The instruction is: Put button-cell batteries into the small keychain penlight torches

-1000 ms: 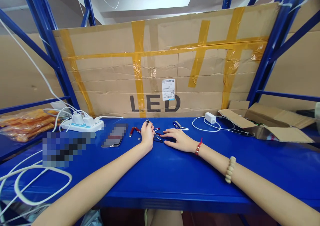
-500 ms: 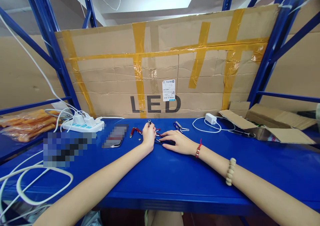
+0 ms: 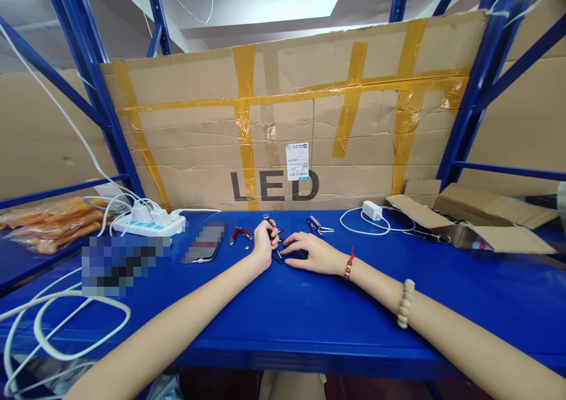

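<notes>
My left hand (image 3: pixel 264 245) is closed around a small dark tube with a silver tip (image 3: pixel 266 217), which sticks up above the fist. Just to its right, my right hand (image 3: pixel 313 252) is palm down near the blue table, fingers stretched apart. A small dark piece with a silver part (image 3: pixel 278 257) lies between the hands, close to the right fingertips; whether they touch it I cannot tell. Left of the left hand are a red tube with a silver end (image 3: pixel 234 236), a second red tube (image 3: pixel 245 233) and a tiny round silver piece (image 3: pixel 246 248). More red shows partly hidden between the hands.
A phone (image 3: pixel 206 243) lies left. Behind the right hand is a blue item with a metal clip (image 3: pixel 316 225). A white charger (image 3: pixel 372 210) with cable and an opened cardboard box (image 3: pixel 504 238) are right. A power strip (image 3: pixel 150 228) and loose white cables occupy the left.
The left fist has turned slightly, and its fingers now show more around the dark tube. The right hand has hardly moved; the dark piece between the hands has shifted a little.
</notes>
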### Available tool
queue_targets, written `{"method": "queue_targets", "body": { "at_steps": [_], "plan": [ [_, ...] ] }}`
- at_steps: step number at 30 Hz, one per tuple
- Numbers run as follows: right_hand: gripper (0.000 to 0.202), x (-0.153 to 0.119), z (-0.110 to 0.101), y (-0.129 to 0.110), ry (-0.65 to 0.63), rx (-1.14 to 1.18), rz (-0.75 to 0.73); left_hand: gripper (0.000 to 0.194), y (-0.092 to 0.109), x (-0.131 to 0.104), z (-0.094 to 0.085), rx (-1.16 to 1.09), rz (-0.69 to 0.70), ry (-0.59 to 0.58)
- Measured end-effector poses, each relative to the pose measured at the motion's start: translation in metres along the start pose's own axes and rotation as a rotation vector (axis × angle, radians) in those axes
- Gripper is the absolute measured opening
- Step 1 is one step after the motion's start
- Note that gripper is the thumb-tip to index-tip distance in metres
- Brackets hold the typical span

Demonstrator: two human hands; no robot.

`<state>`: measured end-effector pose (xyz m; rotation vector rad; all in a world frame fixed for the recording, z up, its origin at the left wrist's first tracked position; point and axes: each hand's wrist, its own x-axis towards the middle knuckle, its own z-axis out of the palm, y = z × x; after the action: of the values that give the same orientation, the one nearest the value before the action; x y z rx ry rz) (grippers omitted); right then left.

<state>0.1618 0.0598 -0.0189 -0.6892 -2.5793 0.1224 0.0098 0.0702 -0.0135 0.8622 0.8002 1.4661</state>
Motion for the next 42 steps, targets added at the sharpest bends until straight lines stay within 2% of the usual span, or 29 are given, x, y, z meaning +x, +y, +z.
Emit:
{"method": "queue_targets", "body": {
  "at_steps": [3,6,9,12,15,21,42],
  "plan": [
    [0.030,0.000,-0.002,-0.001,0.026,-0.004,0.024,0.008,-0.002,0.001,-0.001,0.000,-0.003,-0.019],
    [0.033,-0.001,-0.003,-0.006,0.003,0.022,-0.018,0.008,-0.003,0.002,-0.001,0.007,-0.021,-0.048],
    [0.030,0.001,-0.003,-0.015,-0.035,0.021,-0.043,0.007,-0.002,0.003,0.000,0.014,-0.041,-0.069],
    [0.024,0.003,-0.004,-0.019,-0.032,0.013,-0.009,0.007,0.000,0.002,0.000,0.034,-0.082,-0.092],
    [0.016,0.004,-0.005,-0.015,-0.005,0.020,0.032,0.009,0.002,0.001,0.001,0.068,-0.128,-0.107],
    [0.012,0.001,-0.007,-0.001,0.022,0.010,0.108,0.012,0.006,0.003,0.000,0.092,-0.172,-0.062],
    [0.009,0.000,-0.006,-0.001,0.031,0.013,0.177,0.024,0.008,0.004,0.000,0.049,-0.203,-0.054]
  ]
}}
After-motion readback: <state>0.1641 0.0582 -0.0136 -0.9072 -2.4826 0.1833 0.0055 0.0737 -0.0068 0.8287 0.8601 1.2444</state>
